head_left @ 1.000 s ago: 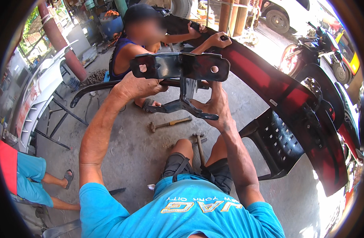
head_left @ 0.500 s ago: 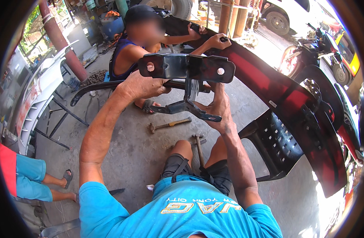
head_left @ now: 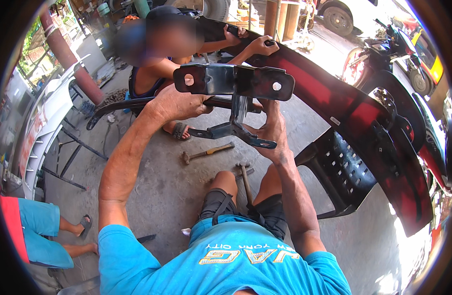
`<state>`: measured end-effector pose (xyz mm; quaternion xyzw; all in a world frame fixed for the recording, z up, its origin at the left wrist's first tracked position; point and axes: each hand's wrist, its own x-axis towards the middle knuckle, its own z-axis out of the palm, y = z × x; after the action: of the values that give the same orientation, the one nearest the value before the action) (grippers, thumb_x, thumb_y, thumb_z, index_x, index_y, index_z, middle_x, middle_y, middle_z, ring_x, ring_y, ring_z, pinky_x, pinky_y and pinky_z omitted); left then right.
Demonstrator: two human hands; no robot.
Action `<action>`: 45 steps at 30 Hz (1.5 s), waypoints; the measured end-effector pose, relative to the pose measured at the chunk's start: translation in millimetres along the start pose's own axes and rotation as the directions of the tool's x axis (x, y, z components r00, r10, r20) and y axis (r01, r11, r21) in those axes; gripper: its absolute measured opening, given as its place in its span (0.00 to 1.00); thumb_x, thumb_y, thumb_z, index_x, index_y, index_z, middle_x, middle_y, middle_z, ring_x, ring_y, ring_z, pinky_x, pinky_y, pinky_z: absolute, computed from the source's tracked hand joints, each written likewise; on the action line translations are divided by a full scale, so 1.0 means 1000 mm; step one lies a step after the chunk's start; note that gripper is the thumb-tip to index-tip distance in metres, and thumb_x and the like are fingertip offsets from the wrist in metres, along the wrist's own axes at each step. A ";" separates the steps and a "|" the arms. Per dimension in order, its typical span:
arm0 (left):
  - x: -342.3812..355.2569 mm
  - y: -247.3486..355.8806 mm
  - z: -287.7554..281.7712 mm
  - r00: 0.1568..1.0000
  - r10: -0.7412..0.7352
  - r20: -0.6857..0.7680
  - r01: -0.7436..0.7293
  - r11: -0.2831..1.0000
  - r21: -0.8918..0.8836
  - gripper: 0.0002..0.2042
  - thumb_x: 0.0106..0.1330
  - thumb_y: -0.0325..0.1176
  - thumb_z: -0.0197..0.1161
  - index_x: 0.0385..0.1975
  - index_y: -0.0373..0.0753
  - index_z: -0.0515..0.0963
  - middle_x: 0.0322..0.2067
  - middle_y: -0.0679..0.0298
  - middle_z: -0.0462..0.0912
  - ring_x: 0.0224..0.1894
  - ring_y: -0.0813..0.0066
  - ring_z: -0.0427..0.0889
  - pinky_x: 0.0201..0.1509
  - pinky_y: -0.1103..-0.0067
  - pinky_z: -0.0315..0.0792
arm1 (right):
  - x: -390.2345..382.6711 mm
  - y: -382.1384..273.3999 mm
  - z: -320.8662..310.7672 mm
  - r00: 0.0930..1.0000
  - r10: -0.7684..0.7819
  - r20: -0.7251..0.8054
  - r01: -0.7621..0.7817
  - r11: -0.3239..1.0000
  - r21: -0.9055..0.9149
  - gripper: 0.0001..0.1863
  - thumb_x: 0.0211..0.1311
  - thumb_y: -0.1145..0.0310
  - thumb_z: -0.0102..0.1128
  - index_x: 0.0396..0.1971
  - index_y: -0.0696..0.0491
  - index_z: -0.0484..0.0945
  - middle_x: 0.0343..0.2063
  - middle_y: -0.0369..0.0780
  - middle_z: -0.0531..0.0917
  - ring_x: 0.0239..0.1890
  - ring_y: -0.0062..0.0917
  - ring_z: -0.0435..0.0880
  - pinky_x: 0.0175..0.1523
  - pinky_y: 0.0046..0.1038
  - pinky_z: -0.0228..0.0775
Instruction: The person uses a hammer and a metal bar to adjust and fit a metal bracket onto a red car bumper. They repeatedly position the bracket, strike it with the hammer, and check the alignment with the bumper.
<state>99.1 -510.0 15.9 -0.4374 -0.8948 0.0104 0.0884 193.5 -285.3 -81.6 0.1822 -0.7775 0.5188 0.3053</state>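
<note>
A black steel bracket (head_left: 210, 76) with holed end plates and bent arms is held up before my chest. My left hand (head_left: 179, 105) is closed round the black bar (head_left: 134, 102) beneath the top plate, which extends left in a curve. My right hand (head_left: 271, 129) grips the bracket's right side from below, fingers partly hidden behind it. A co-worker crouches beyond, both hands (head_left: 264, 46) on the edge of a long dark red and black curved panel (head_left: 344, 103), which runs down the right side. Two hammers (head_left: 207, 153) lie on the concrete floor below the bracket.
A white panel (head_left: 46, 120) rests on a metal stand at left, near a red post (head_left: 76, 59). Another person's legs (head_left: 39, 223) are at lower left. A black perforated chair (head_left: 341, 167), a motorbike (head_left: 393, 59) and parked vehicles (head_left: 339, 17) are at right.
The bracket and my hands have shifted slightly right in view. The co-worker's head and hands appear a little higher; the floor and panels have shifted slightly upward in the picture.
</note>
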 end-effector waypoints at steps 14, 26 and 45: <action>0.014 0.017 -0.001 0.998 0.022 0.058 -0.020 0.999 -0.029 0.13 0.62 0.43 0.65 0.38 0.42 0.85 0.30 0.51 0.84 0.38 0.53 0.85 0.40 0.60 0.81 | -0.014 0.016 -0.012 0.999 0.005 -0.045 -0.006 1.000 -0.022 0.60 0.46 0.79 0.76 0.78 0.52 0.46 0.65 0.53 0.73 0.65 0.47 0.75 0.67 0.45 0.72; 0.056 0.058 0.016 0.924 -0.135 0.357 0.141 0.990 0.008 0.16 0.69 0.46 0.60 0.54 0.55 0.74 0.42 0.50 0.85 0.46 0.46 0.85 0.47 0.58 0.78 | -0.051 0.016 -0.059 0.991 0.072 -0.111 -0.076 0.997 -0.027 0.67 0.45 0.79 0.78 0.79 0.51 0.37 0.73 0.58 0.58 0.72 0.50 0.64 0.76 0.41 0.58; 0.142 0.182 0.027 0.851 0.434 0.296 -0.463 0.886 0.032 0.10 0.62 0.36 0.68 0.37 0.37 0.83 0.33 0.48 0.86 0.40 0.49 0.87 0.46 0.60 0.79 | -0.150 0.068 -0.123 0.871 0.318 -0.376 -0.188 0.920 0.343 0.60 0.52 0.77 0.74 0.79 0.50 0.40 0.71 0.51 0.63 0.73 0.43 0.65 0.63 0.40 0.75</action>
<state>150.7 -284.5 -7.3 -0.6230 -0.7695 0.1385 -0.0219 300.3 -150.7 -194.3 0.0039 -0.6233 0.6917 0.3646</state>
